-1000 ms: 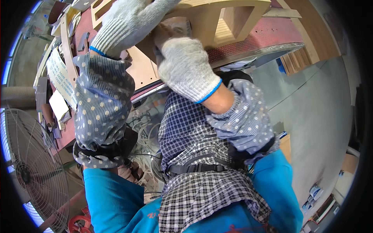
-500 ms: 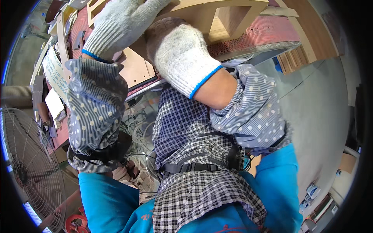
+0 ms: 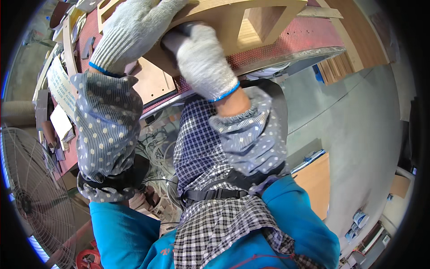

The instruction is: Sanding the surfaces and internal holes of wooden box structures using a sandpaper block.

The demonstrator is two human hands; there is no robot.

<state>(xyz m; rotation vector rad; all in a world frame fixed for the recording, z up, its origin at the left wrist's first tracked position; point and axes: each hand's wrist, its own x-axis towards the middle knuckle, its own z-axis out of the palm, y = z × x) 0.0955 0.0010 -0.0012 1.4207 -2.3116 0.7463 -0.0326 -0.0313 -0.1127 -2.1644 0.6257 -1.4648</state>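
Observation:
A pale wooden frame [image 3: 228,31] with a curved edge and a four-sided opening lies across the red mesh-covered bench [image 3: 309,33]. My left hand [image 3: 139,29], in a white knit glove with a blue cuff, lies over the frame's left part. Its thumb stretches to the right along the wood, and its fingertips run out at the upper edge. Against the near curved side of the frame presses my right hand [image 3: 201,58], gloved alike. Its fingers are curled and turned away, so anything held in them is hidden.
Under the frame's near left side lies a flat wooden panel with small holes [image 3: 154,80]. Scraps and strips [image 3: 62,85] crowd the bench's left end. A large wire-guarded fan [image 3: 36,197] stands at the left. Stacked wood pieces [image 3: 336,69] and a board [image 3: 313,184] are at the right.
My right hand has shifted slightly left along the frame, its wrist and forearm swinging in toward my body. The board at the right has come into sight. My left hand has barely moved.

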